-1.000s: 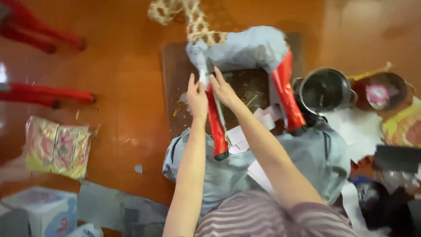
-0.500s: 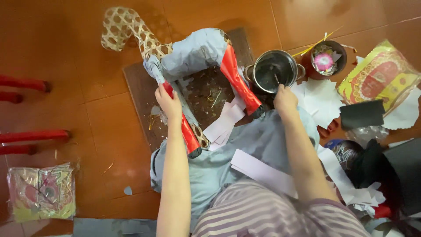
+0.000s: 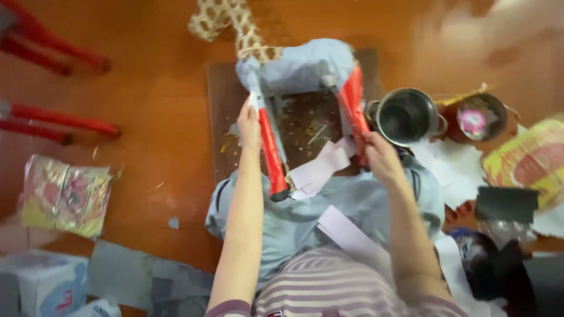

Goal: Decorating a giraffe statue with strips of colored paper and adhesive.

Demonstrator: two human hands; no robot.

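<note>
The paper animal figure (image 3: 302, 67) lies upturned on a brown board (image 3: 220, 111) on the floor, just ahead of the person's lap. Left hand (image 3: 249, 124) — fingers laid against the near red leg (image 3: 271, 152); whether the grip closes cannot be told. Right hand (image 3: 379, 155) — grip closed on the lower end of the far red leg (image 3: 353, 105). A steel pot (image 3: 406, 115) stands just beside it.

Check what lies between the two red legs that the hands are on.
In the head view, between the left red leg and right red leg: a dark brown board littered with scraps, and white paper strips nearer the person.
</note>
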